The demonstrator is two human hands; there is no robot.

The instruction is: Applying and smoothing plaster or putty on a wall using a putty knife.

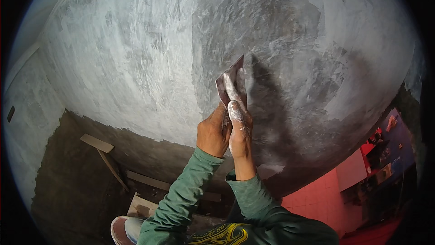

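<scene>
My left hand (213, 134) is closed on the lower end of a thin, dark, flat scraper (221, 87). My right hand (240, 129) is beside it, its fingers pressed along the scraper and smeared with white paste, some of them hidden behind it. The scraper is raised before a plastered wall (149, 54), which has pale coated areas and a darker grey band in the middle, where a shadow falls to the right of the hands. Whether the blade touches the wall, I cannot tell.
A wooden board (96, 142) on a slanting leg stands low at the left corner, with planks (149, 179) below. My shoe (120, 229) rests near a pale platform (140, 206). At the lower right, an opening shows a reddish tiled floor (312, 199) and cluttered furniture (389, 154).
</scene>
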